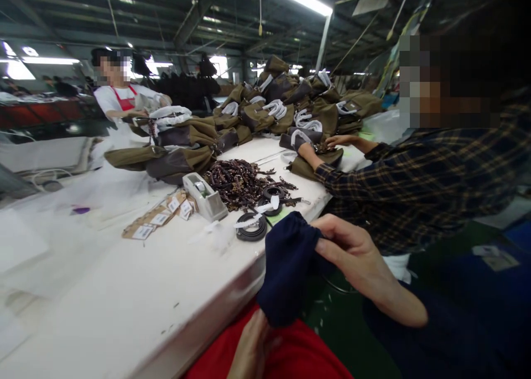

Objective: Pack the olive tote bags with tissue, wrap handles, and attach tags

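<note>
1. Take the navy cloth [288,274] as the middle of your clock: it hangs between your two hands, in front of the near edge of the white table [120,296]
2. Your right hand [365,257], at 3 o'clock, pinches the cloth's upper edge between thumb and fingers, where the fabric looks gathered
3. Your left hand [251,340], at 7 o'clock, meets the cloth's lower end; its fingertips are partly hidden, so you cannot tell from here whether it grips or only supports
4. Red fabric [307,348] spreads below the cloth at 6 o'clock
5. On the table at 10 o'clock, nearest the cloth, you have a coiled belt [253,236] with a white wrap, and a second coil just beyond it towards 11
6. Farther out at 10 o'clock stands a grey tape dispenser [210,203], touching the pile of dark straps [234,182] at 11
7. Paper tags [160,219] lie overlapped between 9 and 10 o'clock, just beside the dispenser
8. Well back at 12 o'clock rises a heap of olive bags [257,116]
9. At 2 o'clock a co-worker in a plaid shirt [415,185] has both hands at a bag [305,167], which lies just past 12
10. Far off at 10 o'clock stands another person in a red apron [125,99]
</note>
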